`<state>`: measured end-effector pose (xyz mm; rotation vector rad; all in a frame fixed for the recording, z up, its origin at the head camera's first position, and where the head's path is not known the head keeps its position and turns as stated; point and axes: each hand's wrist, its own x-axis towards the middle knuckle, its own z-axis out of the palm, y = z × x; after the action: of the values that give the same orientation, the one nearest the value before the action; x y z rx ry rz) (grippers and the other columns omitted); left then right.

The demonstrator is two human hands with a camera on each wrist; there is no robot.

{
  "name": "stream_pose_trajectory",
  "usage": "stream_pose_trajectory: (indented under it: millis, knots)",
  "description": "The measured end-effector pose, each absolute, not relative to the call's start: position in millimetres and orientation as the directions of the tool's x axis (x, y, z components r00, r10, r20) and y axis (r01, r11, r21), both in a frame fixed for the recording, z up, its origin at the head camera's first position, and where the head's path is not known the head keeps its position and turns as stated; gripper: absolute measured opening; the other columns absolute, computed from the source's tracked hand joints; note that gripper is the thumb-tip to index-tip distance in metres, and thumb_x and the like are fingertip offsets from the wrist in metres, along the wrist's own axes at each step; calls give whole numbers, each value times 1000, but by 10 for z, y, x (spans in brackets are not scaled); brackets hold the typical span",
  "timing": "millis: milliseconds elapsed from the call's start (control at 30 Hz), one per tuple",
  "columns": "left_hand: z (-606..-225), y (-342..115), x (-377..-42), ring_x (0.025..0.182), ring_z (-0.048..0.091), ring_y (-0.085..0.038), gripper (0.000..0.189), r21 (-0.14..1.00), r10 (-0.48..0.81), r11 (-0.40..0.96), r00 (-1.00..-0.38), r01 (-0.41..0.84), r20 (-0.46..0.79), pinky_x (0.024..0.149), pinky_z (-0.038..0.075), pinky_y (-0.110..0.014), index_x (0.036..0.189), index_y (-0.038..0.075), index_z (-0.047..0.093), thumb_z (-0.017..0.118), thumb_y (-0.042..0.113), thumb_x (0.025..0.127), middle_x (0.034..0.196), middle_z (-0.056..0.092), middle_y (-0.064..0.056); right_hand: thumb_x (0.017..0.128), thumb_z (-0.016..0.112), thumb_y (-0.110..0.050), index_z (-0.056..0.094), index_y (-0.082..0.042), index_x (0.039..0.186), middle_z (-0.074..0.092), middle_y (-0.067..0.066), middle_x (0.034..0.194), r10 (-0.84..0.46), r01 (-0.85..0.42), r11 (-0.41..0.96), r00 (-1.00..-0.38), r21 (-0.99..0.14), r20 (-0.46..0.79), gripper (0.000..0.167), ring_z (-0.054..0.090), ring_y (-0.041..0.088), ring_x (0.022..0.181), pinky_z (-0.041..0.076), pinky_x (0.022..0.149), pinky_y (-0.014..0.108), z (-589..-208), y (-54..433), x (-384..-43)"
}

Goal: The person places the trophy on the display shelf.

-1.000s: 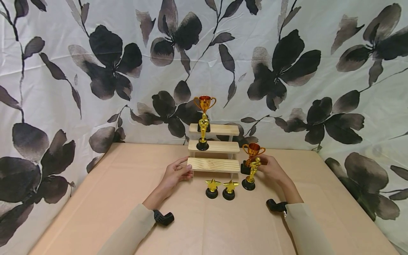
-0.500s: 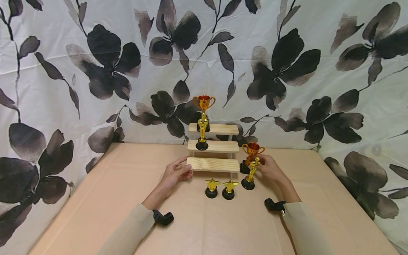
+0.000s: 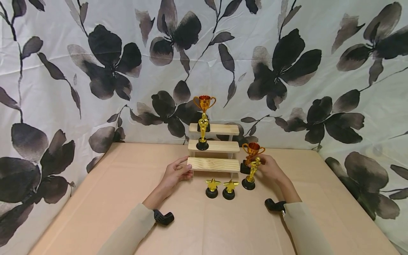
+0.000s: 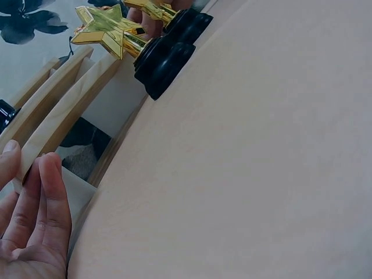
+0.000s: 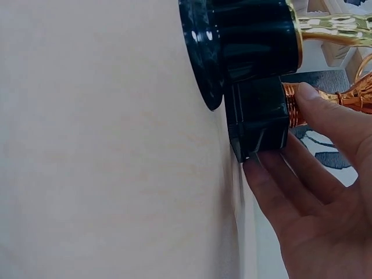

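Observation:
My left hand (image 3: 173,175) pinches the left end of the lowest board of a three-tier wooden display stand (image 3: 213,164), thumb above and fingers below in the left wrist view. At the stand's right, my right hand (image 3: 272,169) holds an orange-bronze trophy cup (image 3: 253,149); its thumb lies on the stem and its fingers at the black base (image 5: 258,116). A gold figure trophy (image 3: 253,170) stands just in front of that cup. Two gold star trophies (image 3: 212,185) stand before the stand.
Another bronze cup (image 3: 204,103) stands on the top board's left end. A second gold figure trophy (image 3: 203,129) is on the middle board, also left. Behind the beige-covered table (image 3: 204,226) hangs a floral cloth (image 3: 229,88).
Both hands and all the trophies stay in place. Only a slight shift of the head view shows.

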<state>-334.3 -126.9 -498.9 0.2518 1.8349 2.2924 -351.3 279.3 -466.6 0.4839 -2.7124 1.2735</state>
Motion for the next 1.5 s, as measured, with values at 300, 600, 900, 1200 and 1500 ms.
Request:
stream_pose_trajectory:
  millis: [300,600,900,1200,1500]
  knots:
    - [-5004,-1267,-3336,78,74,-12,59,977,254,-211,-967,-43,12,75,64,-25,154,9,45,69,13,100,88,75,-1,91,66,9,71,8,115,71,26,123,-258,-373,597,-927,-711,270,25,64,36,114,54,97,38,-4694,2825,-3511]
    - [-4990,-1258,-3342,77,74,-11,58,977,250,-209,-968,-39,15,76,64,-25,154,8,45,68,12,101,88,75,0,94,62,8,67,10,125,68,27,131,-237,-358,586,-934,-727,268,32,63,43,122,53,97,21,-4559,2835,-3489]
    - [-4982,-1267,-3336,78,74,-11,58,978,251,-206,-968,-34,19,76,64,-25,154,8,45,68,12,101,87,75,1,100,68,-11,68,6,126,69,24,130,-214,-344,587,-939,-733,269,31,65,42,120,54,95,21,-4480,2813,-3482]
    - [-4997,-1262,-3322,77,74,-10,58,977,258,-208,-966,-36,19,76,64,-24,154,8,45,67,11,101,87,76,1,101,68,-14,71,2,123,72,19,128,-209,-348,633,-937,-691,281,28,66,36,118,58,100,44,-4402,2817,-3503]
    - [-4984,-1264,-3322,77,74,-11,60,978,246,-207,-969,-34,18,75,64,-25,155,8,44,68,12,100,88,76,0,102,68,-19,70,2,124,71,22,122,-222,-356,616,-935,-703,278,30,67,42,117,55,102,59,-4195,2784,-3533]
